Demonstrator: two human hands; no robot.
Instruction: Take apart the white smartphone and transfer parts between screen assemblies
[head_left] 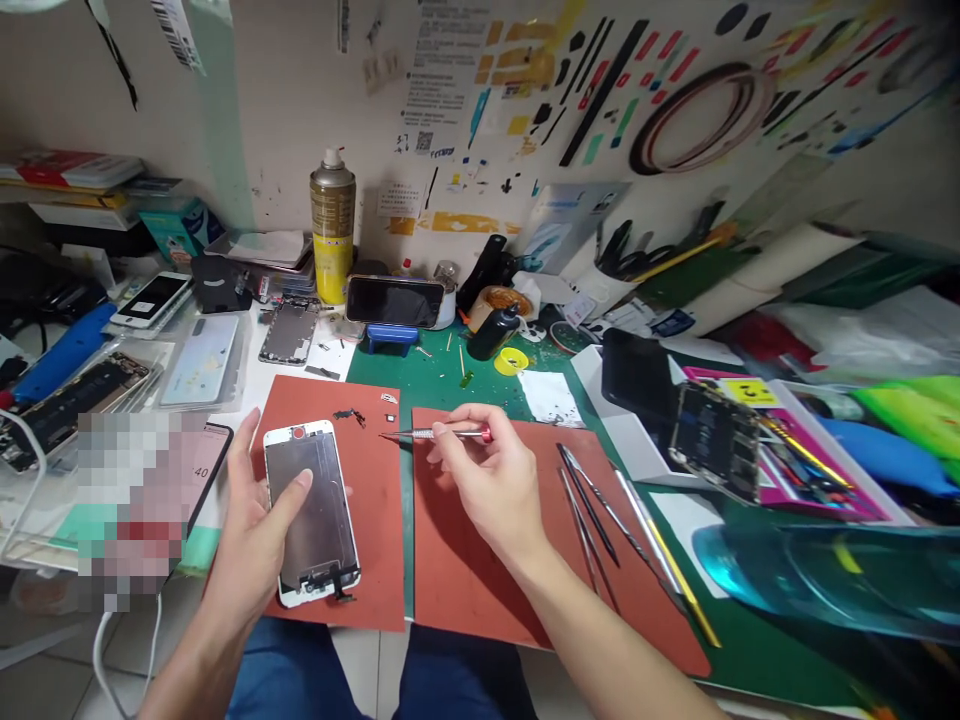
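Observation:
My left hand (259, 520) grips a white-framed phone screen assembly (311, 510) by its left edge, thumb lying across its metal back. A black flex cable (330, 578) hangs at the screen's lower end. Between the fingertips of my right hand (491, 470) is a thin screwdriver (420, 434) with a red end, its tip pointing left over the mat. Just left of that tip, small dark parts (349, 416) and a tiny square part (390, 417) lie on the left red mat (382, 560). The screwdriver and the screen are apart.
Tweezers (589, 500) and pen-like tools (667, 560) lie on the right red mat (510, 600). A phone on a blue stand (391, 338) and a spray can (332, 230) stand behind. On the left is a cabled phone (202, 470); on the right, a white tool box (611, 400).

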